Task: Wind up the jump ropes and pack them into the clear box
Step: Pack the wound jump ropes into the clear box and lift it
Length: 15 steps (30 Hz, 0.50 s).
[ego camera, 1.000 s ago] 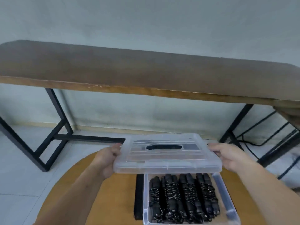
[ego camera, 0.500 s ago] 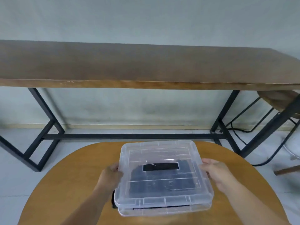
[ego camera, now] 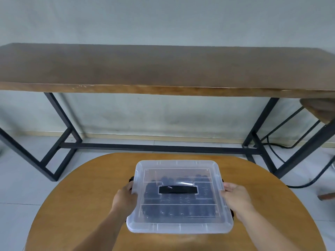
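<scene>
So closest to the camera you've got two bare forearms coming up from the bottom edge, one on each side of the clear box [ego camera: 179, 225]; the box sits on the round orange-brown wooden surface [ego camera: 81, 205], pretty much centred and toward the near side of it; the left hand [ego camera: 125, 198] is up against the box's left edge with the fingers curled onto the rim of the lid [ego camera: 181, 164], and the right hand [ego camera: 235, 196] does the same on the right edge, thumb on top of the lid's rim, so both hands are clamped on the box from opposite sides; the lid is lying flat on the box, and it has a black handle [ego camera: 178, 189] set into a recess in the middle; through the cloudy plastic you can make out the wound jump ropes [ego camera: 179, 209] as a dark row of bundles filling the inside, details too blurred to count properly; little black latches poke out at the left and right sides near the hands, can't tell if they're snapped down; past the round surface there's pale tiled floor [ego camera: 16, 187]; then a long brown wooden table [ego camera: 163, 69] on a black metal frame, standing along a pale greenish wall [ego camera: 163, 19]; on the far right a black cable [ego camera: 282, 160] trails across the floor.
</scene>
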Available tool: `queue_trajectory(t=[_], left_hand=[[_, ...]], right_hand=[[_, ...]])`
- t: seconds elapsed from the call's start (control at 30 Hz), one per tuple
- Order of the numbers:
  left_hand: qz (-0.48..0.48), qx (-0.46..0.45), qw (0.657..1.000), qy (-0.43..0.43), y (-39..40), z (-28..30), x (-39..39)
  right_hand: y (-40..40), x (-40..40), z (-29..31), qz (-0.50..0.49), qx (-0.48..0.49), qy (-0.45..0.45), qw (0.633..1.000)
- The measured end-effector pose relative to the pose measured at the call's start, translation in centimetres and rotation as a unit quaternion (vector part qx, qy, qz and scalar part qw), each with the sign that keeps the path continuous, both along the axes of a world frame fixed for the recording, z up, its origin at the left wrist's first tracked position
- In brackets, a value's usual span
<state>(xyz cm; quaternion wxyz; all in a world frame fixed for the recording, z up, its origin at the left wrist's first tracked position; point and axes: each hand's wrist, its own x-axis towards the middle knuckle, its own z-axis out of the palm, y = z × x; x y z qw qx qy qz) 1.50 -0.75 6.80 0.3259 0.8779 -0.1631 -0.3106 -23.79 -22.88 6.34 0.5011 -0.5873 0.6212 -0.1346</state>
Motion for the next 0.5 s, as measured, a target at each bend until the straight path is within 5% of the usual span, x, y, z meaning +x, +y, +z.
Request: queue_trajectory(t=[0.5], left_hand=[[0.001, 0.000, 1.000, -0.009, -0.05, -0.47, -0.19]], right_hand=[[0.24, -0.10, -0.38, 0.023, 0.000, 0.006, 1.000]])
